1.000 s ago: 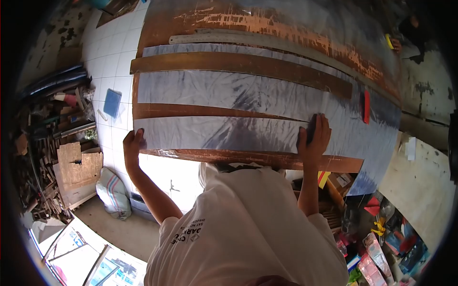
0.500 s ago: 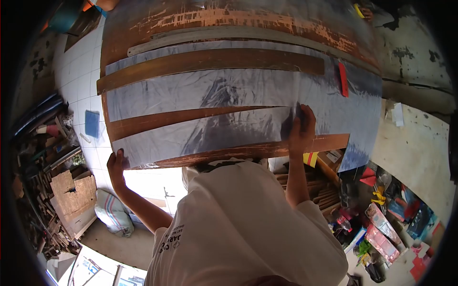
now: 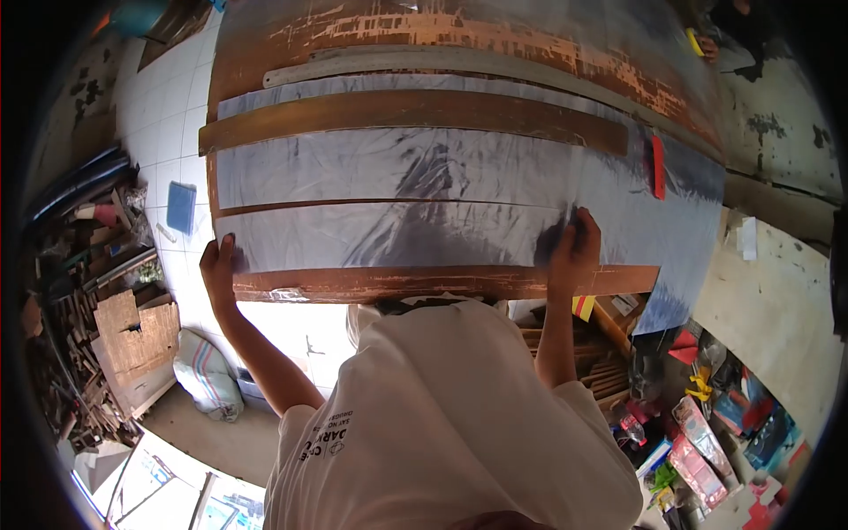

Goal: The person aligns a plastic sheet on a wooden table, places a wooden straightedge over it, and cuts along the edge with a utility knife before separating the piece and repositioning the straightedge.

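Note:
A long strip of shiny grey sheet [image 3: 380, 237] lies across the near part of the brown table [image 3: 442, 284]. My left hand [image 3: 219, 263] is closed on the strip's left end. My right hand [image 3: 574, 252] grips the strip farther right, near where it joins the wider sheet. A narrow brown gap separates this strip from the grey sheet [image 3: 336, 168] beyond it. Across that sheet lies a long brown wooden strip [image 3: 397, 108]. A red tool [image 3: 658, 167] rests on the sheet at the right.
A long metal ruler [image 3: 397, 60] lies at the back. On the floor at the left are a blue object [image 3: 181, 208], wood scraps [image 3: 132, 327] and a white sack [image 3: 208, 375]. Packages [image 3: 698, 464] lie at lower right. Another person's hand [image 3: 707, 48] shows at upper right.
The strip's left end has moved away from me, with my left hand on it. The brown gap behind it has narrowed. The camera view has also shifted.

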Available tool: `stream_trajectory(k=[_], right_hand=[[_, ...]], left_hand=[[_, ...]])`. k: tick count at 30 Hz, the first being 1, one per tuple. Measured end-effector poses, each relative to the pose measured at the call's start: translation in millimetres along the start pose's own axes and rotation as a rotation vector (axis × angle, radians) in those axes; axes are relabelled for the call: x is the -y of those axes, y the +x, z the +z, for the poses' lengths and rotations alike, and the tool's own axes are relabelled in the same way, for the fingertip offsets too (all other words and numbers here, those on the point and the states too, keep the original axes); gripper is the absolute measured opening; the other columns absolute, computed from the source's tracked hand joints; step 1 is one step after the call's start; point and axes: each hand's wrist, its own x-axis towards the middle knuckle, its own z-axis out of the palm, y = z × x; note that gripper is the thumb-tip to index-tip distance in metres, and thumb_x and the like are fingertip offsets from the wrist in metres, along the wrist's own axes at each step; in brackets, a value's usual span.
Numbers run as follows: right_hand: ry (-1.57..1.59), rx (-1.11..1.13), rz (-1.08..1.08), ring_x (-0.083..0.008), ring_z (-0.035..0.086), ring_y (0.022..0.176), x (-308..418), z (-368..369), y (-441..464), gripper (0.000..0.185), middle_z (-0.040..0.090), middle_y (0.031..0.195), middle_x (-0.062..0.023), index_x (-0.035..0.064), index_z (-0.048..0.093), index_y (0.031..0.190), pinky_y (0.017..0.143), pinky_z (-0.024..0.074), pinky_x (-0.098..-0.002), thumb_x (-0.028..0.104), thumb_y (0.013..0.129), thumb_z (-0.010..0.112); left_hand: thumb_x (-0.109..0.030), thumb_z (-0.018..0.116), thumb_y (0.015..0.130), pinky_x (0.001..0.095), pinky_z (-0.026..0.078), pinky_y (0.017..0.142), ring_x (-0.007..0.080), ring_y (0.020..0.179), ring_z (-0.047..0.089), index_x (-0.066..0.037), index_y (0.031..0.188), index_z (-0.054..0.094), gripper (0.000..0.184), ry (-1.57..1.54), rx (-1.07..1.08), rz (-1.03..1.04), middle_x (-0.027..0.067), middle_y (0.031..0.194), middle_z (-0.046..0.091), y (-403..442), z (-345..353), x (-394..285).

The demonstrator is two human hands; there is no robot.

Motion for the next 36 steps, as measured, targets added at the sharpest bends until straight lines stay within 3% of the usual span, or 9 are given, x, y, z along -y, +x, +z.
stream_trajectory(k=[2,8,11,15,18,24,28,36], right_hand=[[-0.158,-0.069,-0.107,-0.0287,0.064,0.116,1.8,2.2,0.7,0.03,0.067,0.122,-0.0156,-0.0019,0.064,0.122,0.103,0.0492,-0.0365,-0.001,0.092,0.059],[-0.337,-0.059,-0.172,-0.0341,0.063,0.116,11.7,9.1,1.3,0.029,0.067,0.121,-0.0177,0.0002,0.066,0.119,0.102,0.0494,-0.0412,0.002,0.09,0.063],[-0.484,-0.113,-0.294,-0.0369,0.062,0.114,4.1,17.0,3.2,0.026,0.066,0.12,-0.0187,0.0016,0.068,0.117,0.099,0.0503,-0.045,0.007,0.091,0.063],[-0.56,-0.136,-0.367,-0.0347,0.064,0.108,17.5,24.5,3.3,0.022,0.066,0.113,-0.0162,0.0044,0.07,0.113,0.093,0.052,-0.0447,0.009,0.092,0.065],[-0.552,-0.103,-0.346,-0.0355,0.06,0.115,3.5,22.3,2.8,0.023,0.062,0.121,-0.0186,0.0047,0.071,0.114,0.097,0.0502,-0.0451,0.012,0.094,0.064],[-0.601,-0.11,-0.422,-0.0331,0.061,0.112,0.8,22.9,5.3,0.021,0.063,0.117,-0.0172,0.0047,0.071,0.113,0.093,0.0519,-0.0449,0.012,0.096,0.062],[-0.612,-0.093,-0.418,-0.0327,0.062,0.109,5.0,22.5,5.1,0.02,0.063,0.115,-0.0168,0.0052,0.072,0.112,0.092,0.0523,-0.0448,0.014,0.098,0.061],[-0.582,-0.096,-0.413,-0.0336,0.061,0.11,5.5,21.9,4.0,0.02,0.063,0.115,-0.0176,0.0045,0.073,0.11,0.092,0.0508,-0.0463,0.012,0.096,0.061]], left_hand=[[-0.036,0.074,0.094,0.0268,0.033,0.059,0.008,0.065,0.041,-0.002,0.082,0.064,0.038,0.02,-0.039,-0.035,-0.0041,0.069,0.05,3.9,3.6,3.6],[-0.031,0.081,0.087,0.025,0.037,0.06,0.0077,0.065,0.046,0.004,0.096,0.073,0.037,-0.09,-0.149,-0.068,-0.0029,0.072,0.059,2.6,13.3,1.1],[-0.032,0.085,0.083,0.0248,0.039,0.06,0.0076,0.065,0.049,0.004,0.096,0.074,0.041,-0.067,-0.205,-0.109,-0.0012,0.072,0.062,9.4,14.9,8.7],[-0.03,0.086,0.081,0.0253,0.042,0.057,0.0088,0.06,0.053,0.005,0.095,0.074,0.04,-0.083,-0.285,-0.131,0.0016,0.07,0.064,4.6,21.8,-1.4],[-0.025,0.087,0.08,0.0259,0.044,0.055,0.0102,0.058,0.056,0.006,0.095,0.073,0.037,-0.139,-0.306,-0.162,0.0039,0.07,0.066,-1.0,25.9,-18.1],[-0.023,0.085,0.082,0.026,0.046,0.055,0.0108,0.059,0.058,0.005,0.095,0.074,0.033,-0.157,-0.305,-0.224,0.0048,0.071,0.066,-2.5,24.7,-24.9],[-0.026,0.087,0.081,0.0276,0.041,0.049,0.0098,0.051,0.054,0.005,0.096,0.074,0.037,-0.204,-0.277,-0.214,0.0032,0.063,0.062,-3.8,23.7,-23.3],[-0.036,0.087,0.079,0.0278,0.046,0.057,0.0106,0.058,0.058,0.002,0.101,0.076,0.045,-0.108,-0.29,-0.217,0.0036,0.068,0.067,1.6,24.8,-6.8]])
